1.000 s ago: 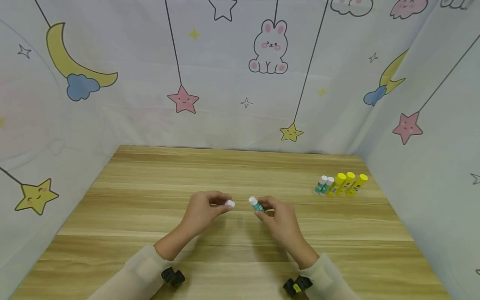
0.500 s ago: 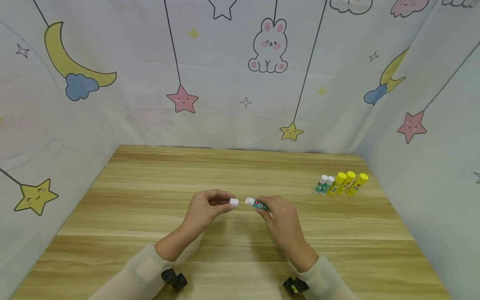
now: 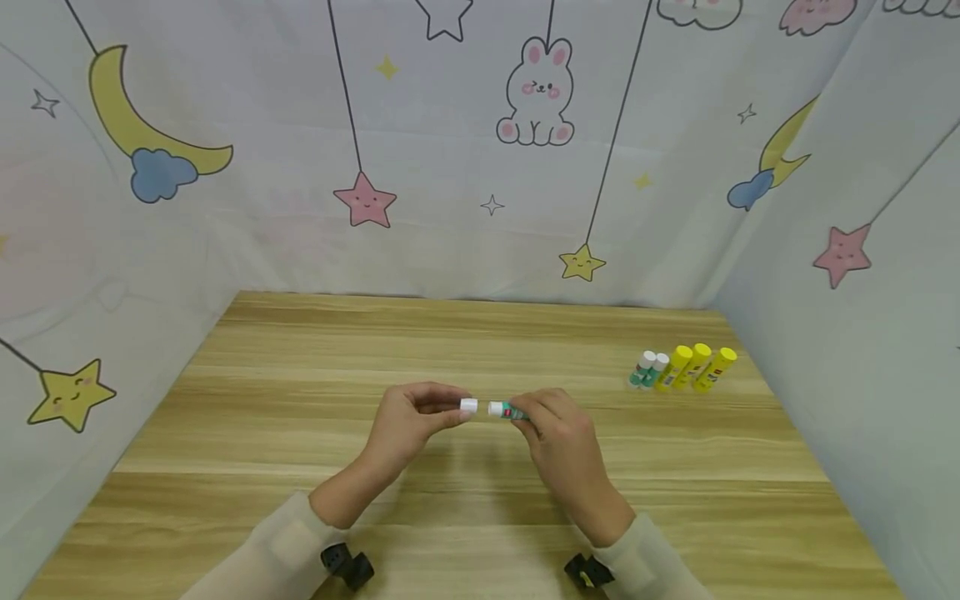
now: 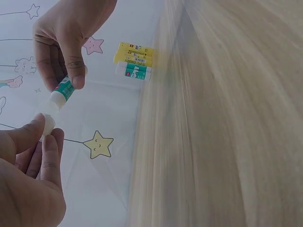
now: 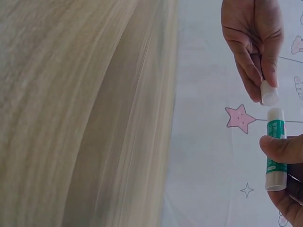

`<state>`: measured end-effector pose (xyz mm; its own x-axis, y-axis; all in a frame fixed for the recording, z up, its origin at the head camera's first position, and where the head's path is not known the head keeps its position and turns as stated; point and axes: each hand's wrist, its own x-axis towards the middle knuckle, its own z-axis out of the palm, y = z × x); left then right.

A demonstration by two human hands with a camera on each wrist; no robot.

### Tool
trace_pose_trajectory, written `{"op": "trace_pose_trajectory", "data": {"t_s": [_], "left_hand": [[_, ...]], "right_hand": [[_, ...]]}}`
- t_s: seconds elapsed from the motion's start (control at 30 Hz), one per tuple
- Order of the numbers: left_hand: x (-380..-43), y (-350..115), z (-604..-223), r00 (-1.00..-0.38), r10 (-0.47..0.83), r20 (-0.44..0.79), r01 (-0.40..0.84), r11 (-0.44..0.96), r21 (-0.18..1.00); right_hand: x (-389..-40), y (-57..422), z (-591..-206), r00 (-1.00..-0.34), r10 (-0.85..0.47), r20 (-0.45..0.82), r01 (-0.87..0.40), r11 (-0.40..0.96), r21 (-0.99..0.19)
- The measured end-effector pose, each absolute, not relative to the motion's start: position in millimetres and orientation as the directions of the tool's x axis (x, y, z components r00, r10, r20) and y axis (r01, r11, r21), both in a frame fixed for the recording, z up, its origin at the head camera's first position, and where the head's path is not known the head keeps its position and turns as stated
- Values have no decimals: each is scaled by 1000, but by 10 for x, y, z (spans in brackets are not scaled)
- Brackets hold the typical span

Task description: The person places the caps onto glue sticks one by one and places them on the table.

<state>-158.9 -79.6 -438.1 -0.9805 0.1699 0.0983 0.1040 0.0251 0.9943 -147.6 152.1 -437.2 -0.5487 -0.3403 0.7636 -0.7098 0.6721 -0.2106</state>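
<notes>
My left hand (image 3: 411,421) pinches a white glue stick cap (image 3: 468,405) between thumb and fingers. Facing it, my right hand (image 3: 564,437) grips a green and white glue stick (image 3: 508,410), its white end turned to the cap. A small gap separates cap and stick. In the right wrist view the whole glue stick (image 5: 276,151) shows, the thumb across its green label, and the cap (image 5: 269,93) sits just beyond its top. The left wrist view shows the cap (image 4: 49,124) close below the stick's white end. Both hands are above the table.
At the table's back right, two green and white glue sticks (image 3: 648,370) stand beside three yellow glue sticks (image 3: 694,367). The wooden table (image 3: 337,333) meets a printed cloth (image 3: 450,250) at the back and along the sides.
The glue stick in my right hand has tipped from slanting upward to nearly level, and moved slightly left. The cap in my left hand has turned level and moved a little right, narrowing the gap.
</notes>
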Motion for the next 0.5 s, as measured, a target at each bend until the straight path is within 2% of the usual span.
{"op": "trace_pose_trajectory", "data": {"t_s": [0.5], "left_hand": [[-1555, -776, -4404, -980, 178, 91, 100, 44, 994]], "right_hand": [[-1464, 1495, -4347, -528, -320, 787, -731, 642, -230]]}}
